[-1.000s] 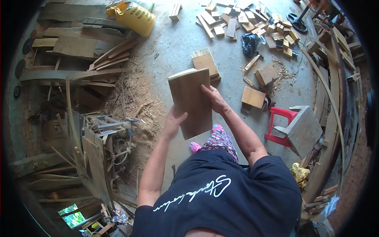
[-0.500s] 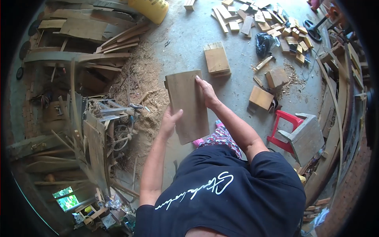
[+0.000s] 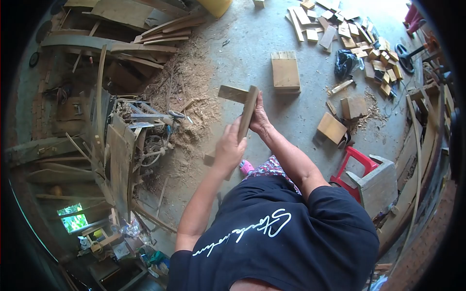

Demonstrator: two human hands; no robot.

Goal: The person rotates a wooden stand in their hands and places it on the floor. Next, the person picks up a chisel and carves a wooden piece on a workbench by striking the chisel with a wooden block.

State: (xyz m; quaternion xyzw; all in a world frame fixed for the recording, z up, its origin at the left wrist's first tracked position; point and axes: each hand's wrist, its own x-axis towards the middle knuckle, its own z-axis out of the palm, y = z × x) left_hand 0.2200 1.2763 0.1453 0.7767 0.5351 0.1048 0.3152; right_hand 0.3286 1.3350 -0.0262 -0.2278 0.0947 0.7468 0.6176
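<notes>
Left hand point(image 3: 230, 148) and right hand point(image 3: 259, 118) have fingers clamped on the wooden piece point(image 3: 248, 111), held over the concrete floor point(image 3: 252, 43), nearer than the board stack point(image 3: 285, 72). Left of the stack spreads sawdust point(image 3: 196, 111); right lie scattered offcuts point(image 3: 344, 30), with the red stool point(image 3: 365, 156) nearer.

Floor point(image 3: 252, 43), ahead of the person point(image 3: 281, 233): block stack point(image 3: 285, 72). Beyond it, to the right: heap of wooden offcuts point(image 3: 327, 36), with a plastic bag point(image 3: 343, 64) at its near edge. Nearer, right: two wooden blocks point(image 3: 332, 128), then a stool point(image 3: 377, 186). Left: a machine point(image 3: 145, 116), with wood shavings point(image 3: 196, 116) to its right and planks point(image 3: 167, 33) beyond.
</notes>
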